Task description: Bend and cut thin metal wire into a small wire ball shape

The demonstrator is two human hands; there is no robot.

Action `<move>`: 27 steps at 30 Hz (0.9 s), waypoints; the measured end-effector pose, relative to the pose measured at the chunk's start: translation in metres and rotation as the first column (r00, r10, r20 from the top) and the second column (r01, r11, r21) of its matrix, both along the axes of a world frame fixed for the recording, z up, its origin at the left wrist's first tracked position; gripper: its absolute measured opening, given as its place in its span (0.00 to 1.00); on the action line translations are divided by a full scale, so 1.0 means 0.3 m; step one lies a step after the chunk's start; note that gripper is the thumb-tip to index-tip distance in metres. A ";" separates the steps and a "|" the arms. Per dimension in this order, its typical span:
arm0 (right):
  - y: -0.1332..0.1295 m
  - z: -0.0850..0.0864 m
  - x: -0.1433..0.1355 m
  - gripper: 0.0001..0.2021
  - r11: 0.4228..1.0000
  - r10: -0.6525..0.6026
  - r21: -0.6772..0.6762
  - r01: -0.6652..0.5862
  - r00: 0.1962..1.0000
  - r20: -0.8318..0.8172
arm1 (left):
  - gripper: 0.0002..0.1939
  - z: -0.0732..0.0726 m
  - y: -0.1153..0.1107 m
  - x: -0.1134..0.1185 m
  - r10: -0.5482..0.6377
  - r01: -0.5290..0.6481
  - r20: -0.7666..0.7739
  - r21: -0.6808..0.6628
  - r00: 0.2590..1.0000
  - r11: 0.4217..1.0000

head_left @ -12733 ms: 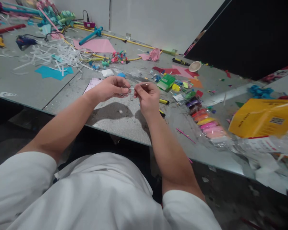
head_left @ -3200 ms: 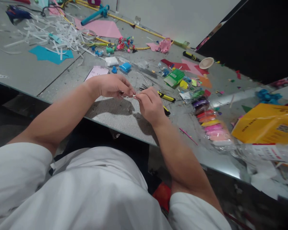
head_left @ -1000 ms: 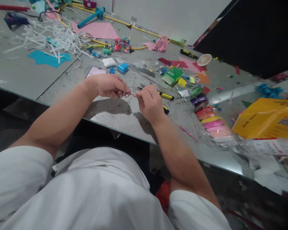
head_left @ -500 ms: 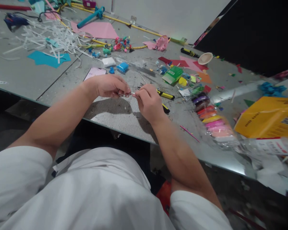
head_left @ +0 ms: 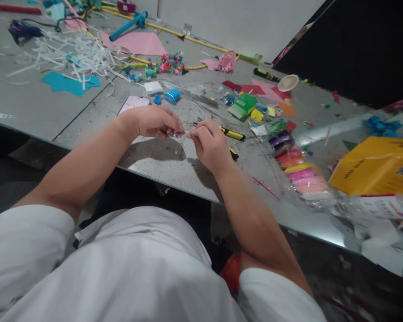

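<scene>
Thin silvery wire (head_left: 175, 134), bent into loops, runs between my two hands above the front of the grey table. My left hand (head_left: 156, 121) pinches its looped part between thumb and fingers. The fingertips of my right hand (head_left: 208, 142) are closed on the wire's other side, close to the left fingertips. A thin pale strand rises behind my right hand. Beyond my left wrist lies a phone (head_left: 134, 102) with a lit screen, partly covered by the arm. Beside my right hand is a yellow-and-black cutter (head_left: 233, 133), with another dark-and-yellow tool (head_left: 233, 154) partly hidden.
Blue clay (head_left: 172, 94) and a white packet (head_left: 153, 87) lie behind my hands. White paper strips (head_left: 70, 53) are heaped at the back left. Colourful clay packs (head_left: 302, 172) and a yellow package (head_left: 376, 165) sit at the right. The table edge runs beneath my forearms.
The whole view has shifted slightly. Both hands keep their hold on the wire, and the fingers of my right hand have moved only a little.
</scene>
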State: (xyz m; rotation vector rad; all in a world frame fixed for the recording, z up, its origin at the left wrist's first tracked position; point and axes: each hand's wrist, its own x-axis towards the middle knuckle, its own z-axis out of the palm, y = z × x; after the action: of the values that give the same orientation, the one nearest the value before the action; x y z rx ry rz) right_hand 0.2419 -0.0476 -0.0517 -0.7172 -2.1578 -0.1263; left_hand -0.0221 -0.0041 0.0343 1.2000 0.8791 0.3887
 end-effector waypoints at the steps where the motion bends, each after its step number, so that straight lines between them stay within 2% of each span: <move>1: 0.000 0.002 0.001 0.18 1.000 -0.015 -0.018 0.015 1.000 0.010 | 0.15 0.000 -0.001 0.000 0.001 -0.001 -0.010 0.003 1.000 1.000; 4: -0.001 0.004 0.003 0.19 0.995 -0.073 -0.059 0.076 0.996 0.049 | 0.11 0.005 -0.007 0.003 0.022 -0.021 -0.046 0.031 0.999 0.999; 8: -0.002 -0.002 0.001 0.19 0.992 -0.106 -0.064 0.109 0.993 0.056 | 0.11 0.017 -0.017 0.007 0.009 -0.004 -0.070 0.072 0.997 0.997; 12: 0.001 -0.013 -0.002 0.21 0.995 -0.092 -0.033 0.094 0.995 0.040 | 0.11 0.009 -0.019 0.010 -0.022 0.036 -0.097 0.150 0.995 0.988; 18: 0.011 -0.017 0.005 0.23 0.998 -0.065 0.006 0.065 0.998 0.017 | 0.13 -0.006 -0.014 0.005 -0.091 0.117 -0.154 0.167 0.984 0.979; 22: 0.008 -0.009 0.006 0.24 0.998 -0.030 0.049 0.031 0.999 -0.025 | 0.12 -0.010 -0.010 0.006 -0.100 0.124 -0.144 0.172 0.985 0.977; 27: -0.014 -0.001 -0.008 0.24 0.999 -0.043 -0.032 0.043 0.999 0.022 | 0.10 -0.027 0.007 0.006 -0.067 0.109 -0.180 0.234 0.981 0.966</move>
State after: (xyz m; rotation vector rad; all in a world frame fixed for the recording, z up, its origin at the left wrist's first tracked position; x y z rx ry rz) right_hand 0.2396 -0.0519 -0.0519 -0.7846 -2.1700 -0.1224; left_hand -0.0203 -0.0021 0.0262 1.5116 0.9404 0.3308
